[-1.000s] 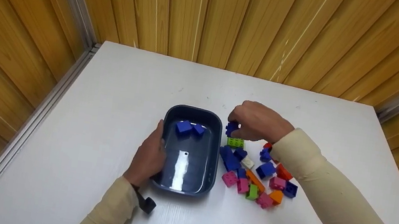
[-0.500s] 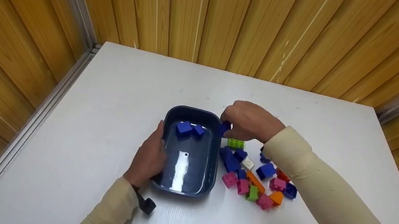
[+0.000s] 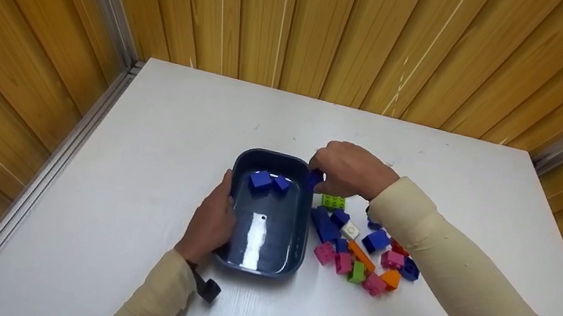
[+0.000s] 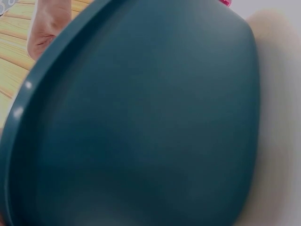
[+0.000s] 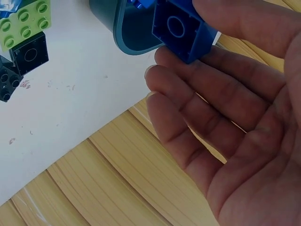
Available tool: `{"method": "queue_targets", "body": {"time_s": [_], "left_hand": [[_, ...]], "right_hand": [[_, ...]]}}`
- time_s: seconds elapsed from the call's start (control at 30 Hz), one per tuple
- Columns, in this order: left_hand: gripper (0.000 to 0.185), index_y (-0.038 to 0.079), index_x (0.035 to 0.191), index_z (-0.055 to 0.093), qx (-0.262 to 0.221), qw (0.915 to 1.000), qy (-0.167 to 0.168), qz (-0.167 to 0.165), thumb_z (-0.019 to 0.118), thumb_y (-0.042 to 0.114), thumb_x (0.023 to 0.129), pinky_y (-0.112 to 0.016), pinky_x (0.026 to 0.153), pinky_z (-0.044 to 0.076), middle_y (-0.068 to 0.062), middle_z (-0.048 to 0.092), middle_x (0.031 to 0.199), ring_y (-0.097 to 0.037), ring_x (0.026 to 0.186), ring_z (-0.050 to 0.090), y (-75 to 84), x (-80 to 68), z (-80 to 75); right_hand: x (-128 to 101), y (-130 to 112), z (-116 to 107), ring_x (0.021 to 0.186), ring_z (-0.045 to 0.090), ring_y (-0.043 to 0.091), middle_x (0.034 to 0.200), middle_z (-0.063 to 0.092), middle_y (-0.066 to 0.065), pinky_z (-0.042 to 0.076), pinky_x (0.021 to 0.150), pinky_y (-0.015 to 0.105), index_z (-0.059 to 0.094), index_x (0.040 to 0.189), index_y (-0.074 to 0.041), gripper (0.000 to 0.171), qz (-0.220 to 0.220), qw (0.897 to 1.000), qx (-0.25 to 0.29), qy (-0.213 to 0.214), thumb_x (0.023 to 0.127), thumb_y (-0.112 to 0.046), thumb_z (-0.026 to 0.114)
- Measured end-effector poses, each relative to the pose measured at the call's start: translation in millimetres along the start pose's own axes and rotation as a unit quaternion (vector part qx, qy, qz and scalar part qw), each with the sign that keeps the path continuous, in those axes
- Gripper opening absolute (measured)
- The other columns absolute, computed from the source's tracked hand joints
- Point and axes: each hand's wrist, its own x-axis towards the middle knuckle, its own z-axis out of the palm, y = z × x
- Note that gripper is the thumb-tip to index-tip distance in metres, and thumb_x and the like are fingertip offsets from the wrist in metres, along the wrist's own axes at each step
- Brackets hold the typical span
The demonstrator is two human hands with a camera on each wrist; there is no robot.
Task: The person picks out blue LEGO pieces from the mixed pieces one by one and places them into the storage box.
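Note:
A dark blue rectangular tub (image 3: 264,273) stands mid-table; its outer wall (image 4: 155,113) fills most of the left wrist view. My left hand (image 3: 209,221) holds the tub's left side at the rim, most of its fingertips hidden. Inside the tub, two blue bricks (image 3: 260,180) lie near the far end. My right hand (image 3: 352,168) is at the tub's far right rim, pinching a blue brick (image 5: 178,28) between thumb and fingers. The right wrist view shows this brick's hollow underside, with its other fingers (image 5: 183,132) loosely bent.
Right of the tub lies a loose pile of bricks in several colours, including a green brick (image 3: 333,202), a white brick (image 3: 350,229) and an orange brick (image 3: 361,256). Wood-patterned panels (image 3: 312,29) enclose the white table (image 3: 169,124) at the back and sides.
My right hand has moved a little left with the blue brick, from above the green brick to the tub's right rim. My left hand and the tub have stayed put.

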Motion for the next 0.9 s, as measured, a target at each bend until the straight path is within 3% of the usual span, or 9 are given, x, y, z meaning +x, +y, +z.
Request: {"method": "queue_targets", "body": {"time_s": [0.17, 0.9], "left_hand": [[0.059, 0.0, 0.166, 0.019, 0.009, 0.9998, 0.008, 0.017, 0.034, 0.008, 0.109, -0.051, 0.129, 0.029, -0.019, 0.031, 0.17, -0.035, 0.158, 0.031, 0.6, -0.7, 0.3], [0.059, 0.001, 0.166, 0.019, 0.001, 0.9998, 0.004, 0.02, 0.036, 0.009, 0.109, -0.05, 0.128, 0.03, -0.018, 0.032, 0.17, -0.034, 0.158, 0.032, 3.1, -1.4, 1.8]], "right_hand": [[0.6, 0.4, 1.2, 0.087, 0.075, 0.022, 0.099, 0.082, 0.008, 0.064, 0.087, 0.038, 0.082, 0.112, -0.008, 0.03, 0.0, 1.0, -0.006, 0.004, 0.089, -0.027, 0.084], [3.9, -2.2, 7.3, 0.093, 0.074, 0.024, 0.105, 0.08, 0.009, 0.063, 0.093, 0.042, 0.08, 0.116, -0.009, 0.033, 0.041, 0.999, 0.009, -0.022, 0.09, -0.029, 0.084]]}}
